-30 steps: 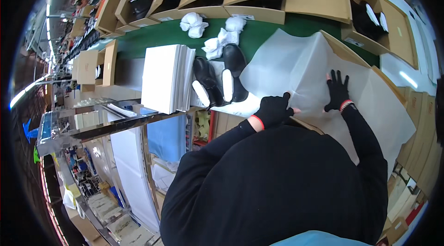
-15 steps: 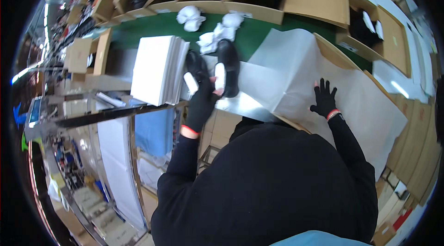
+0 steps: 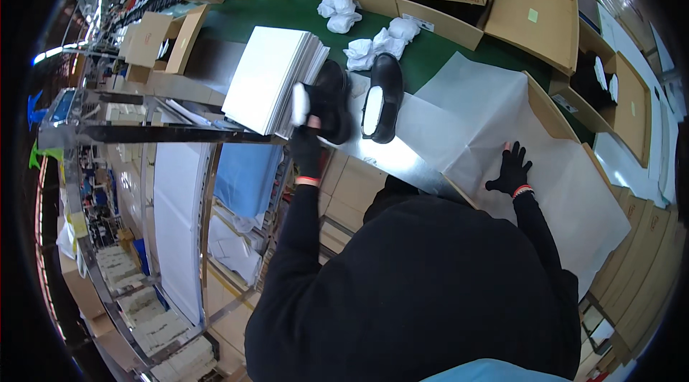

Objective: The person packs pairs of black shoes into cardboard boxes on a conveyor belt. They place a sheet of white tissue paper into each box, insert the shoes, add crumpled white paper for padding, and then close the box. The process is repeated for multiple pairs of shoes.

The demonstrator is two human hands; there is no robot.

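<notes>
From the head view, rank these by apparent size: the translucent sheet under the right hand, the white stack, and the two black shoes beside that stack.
1. Translucent sheet
2. White stack
3. Left shoe and right shoe: unranked; they look alike, and the left one is blurred and partly covered by the left hand.

The tabletop (image 3: 433, 59) — green, with metal along its near side — carries a stack of white sheets (image 3: 267, 77) beyond the left hand (image 3: 307, 152), one black shoe (image 3: 391, 91) to that hand's right, crumpled white bundles (image 3: 387, 43) farther off, and a paper-lined carton (image 3: 552, 115) beneath the right hand (image 3: 512, 172).
</notes>
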